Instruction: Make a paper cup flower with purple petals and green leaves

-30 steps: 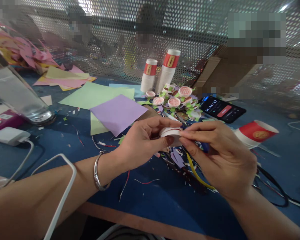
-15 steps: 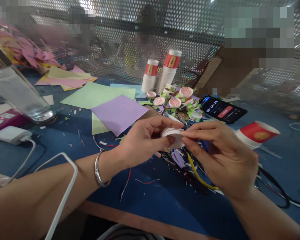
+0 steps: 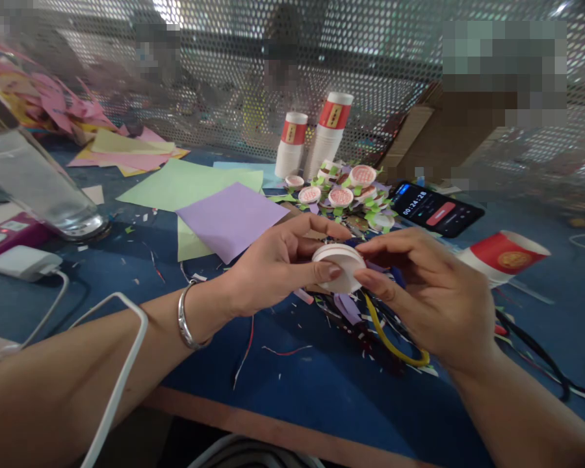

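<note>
I have the left hand (image 3: 273, 266) stretched in from near left, clamped on a white disc (image 3: 348, 274) between both hands; the right hand (image 3: 426, 289) curls at its right edge, thumb and forefinger parted, grip unclear to me.

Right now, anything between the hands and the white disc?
Nothing visible. The left hand holds the white disc directly, thumb on its face; the right hand is at its edge. Purple scraps lie below, on the table.

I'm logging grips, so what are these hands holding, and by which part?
A white disc, held by its edges: the left hand grips the left side, thumb overlapping the flat face; the right hand touches the right edge.
</note>
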Available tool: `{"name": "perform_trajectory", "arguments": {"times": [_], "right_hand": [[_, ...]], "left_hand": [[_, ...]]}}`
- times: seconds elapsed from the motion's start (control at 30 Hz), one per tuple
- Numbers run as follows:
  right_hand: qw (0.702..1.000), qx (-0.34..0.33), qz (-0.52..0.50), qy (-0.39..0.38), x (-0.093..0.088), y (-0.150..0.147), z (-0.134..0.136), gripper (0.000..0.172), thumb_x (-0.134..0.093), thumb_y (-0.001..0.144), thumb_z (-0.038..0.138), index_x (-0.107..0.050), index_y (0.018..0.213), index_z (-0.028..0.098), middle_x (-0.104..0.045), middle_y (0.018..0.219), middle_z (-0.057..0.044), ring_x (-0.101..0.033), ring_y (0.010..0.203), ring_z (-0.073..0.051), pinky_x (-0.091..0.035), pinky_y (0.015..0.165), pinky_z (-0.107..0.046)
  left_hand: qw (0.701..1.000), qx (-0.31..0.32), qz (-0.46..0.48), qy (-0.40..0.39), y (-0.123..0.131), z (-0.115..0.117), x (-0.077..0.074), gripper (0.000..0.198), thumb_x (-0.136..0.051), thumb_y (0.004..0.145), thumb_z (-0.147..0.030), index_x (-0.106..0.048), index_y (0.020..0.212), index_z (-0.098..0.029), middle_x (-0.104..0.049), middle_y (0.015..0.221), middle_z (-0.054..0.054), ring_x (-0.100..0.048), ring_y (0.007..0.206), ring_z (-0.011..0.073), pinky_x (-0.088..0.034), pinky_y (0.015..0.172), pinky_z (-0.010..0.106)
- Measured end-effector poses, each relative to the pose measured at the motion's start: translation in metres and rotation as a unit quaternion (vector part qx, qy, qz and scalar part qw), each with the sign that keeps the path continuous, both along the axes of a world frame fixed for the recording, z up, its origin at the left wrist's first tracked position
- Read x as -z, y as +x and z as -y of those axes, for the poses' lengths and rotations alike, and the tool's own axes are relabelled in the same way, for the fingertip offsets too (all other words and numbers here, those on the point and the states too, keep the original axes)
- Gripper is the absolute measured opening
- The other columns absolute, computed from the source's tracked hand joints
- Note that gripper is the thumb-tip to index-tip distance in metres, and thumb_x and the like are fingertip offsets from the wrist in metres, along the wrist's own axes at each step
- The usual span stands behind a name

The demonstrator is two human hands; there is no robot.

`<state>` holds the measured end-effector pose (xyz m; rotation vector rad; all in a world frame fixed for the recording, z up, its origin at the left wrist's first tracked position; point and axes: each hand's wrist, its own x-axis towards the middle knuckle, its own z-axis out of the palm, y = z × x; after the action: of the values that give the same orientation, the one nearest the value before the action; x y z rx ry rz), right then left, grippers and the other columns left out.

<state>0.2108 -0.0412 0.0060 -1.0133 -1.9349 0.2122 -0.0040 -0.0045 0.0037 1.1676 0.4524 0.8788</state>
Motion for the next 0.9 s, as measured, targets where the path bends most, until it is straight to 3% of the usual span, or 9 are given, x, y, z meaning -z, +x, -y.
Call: {"name": "perform_trajectory", "arguments": {"times": [0.23,0.47,0.6,0.73,0.9], "right_hand": [[0.999,0.034,0.026,-0.023,0.001,0.005,-0.004,0.004,-0.07,0.098,0.028,-0.073,0.099,0.026,-0.075,0.087,0.003,-0.067,0.071,-0.011,-0.051,0.065,-0.023],[0.999,0.039,0.025,-0.018,-0.001,0.003,0.001,0.012,-0.067,0.098,0.022,-0.07,0.087,0.025,-0.067,0.07,0.005,-0.056,0.055,-0.008,-0.043,0.05,-0.022],[0.997,0.075,0.002,0.017,0.0,0.0,0.002,0.003,-0.072,0.095,0.023,-0.069,0.093,0.025,-0.07,0.08,0.003,-0.063,0.065,-0.011,-0.051,0.062,-0.025],[0.992,0.108,-0.009,0.065,0.001,-0.003,0.006,0.019,-0.08,0.089,0.031,-0.068,0.103,0.026,-0.071,0.092,-0.002,-0.069,0.076,-0.018,-0.057,0.072,-0.034],[0.982,0.079,0.114,0.124,0.002,-0.009,0.006,0.035,-0.082,0.087,0.037,-0.066,0.116,0.027,-0.073,0.102,-0.007,-0.07,0.089,-0.026,-0.06,0.079,-0.043]], "left_hand": [[0.997,-0.01,0.0,-0.073,0.0,-0.005,0.002,0.031,-0.081,0.083,-0.015,-0.061,0.106,-0.018,-0.074,0.085,0.001,-0.074,0.072,0.0161,-0.062,0.063,0.026],[0.996,-0.022,-0.002,-0.085,0.002,-0.005,0.001,0.026,-0.078,0.085,-0.015,-0.061,0.105,-0.017,-0.072,0.082,0.001,-0.072,0.07,0.0149,-0.061,0.061,0.025],[0.995,-0.054,0.01,-0.08,0.003,-0.003,0.0,0.024,-0.077,0.085,-0.012,-0.062,0.103,-0.017,-0.072,0.09,0.002,-0.072,0.074,0.0146,-0.061,0.061,0.025],[0.994,-0.083,0.012,-0.067,0.004,-0.002,0.0,0.023,-0.073,0.087,-0.01,-0.066,0.108,-0.017,-0.074,0.096,0.003,-0.072,0.079,0.0151,-0.063,0.069,0.027],[0.992,-0.092,0.019,-0.089,0.008,0.002,0.0,0.022,-0.073,0.088,-0.014,-0.07,0.109,-0.018,-0.074,0.099,0.004,-0.073,0.086,0.0156,-0.061,0.072,0.025]]}}
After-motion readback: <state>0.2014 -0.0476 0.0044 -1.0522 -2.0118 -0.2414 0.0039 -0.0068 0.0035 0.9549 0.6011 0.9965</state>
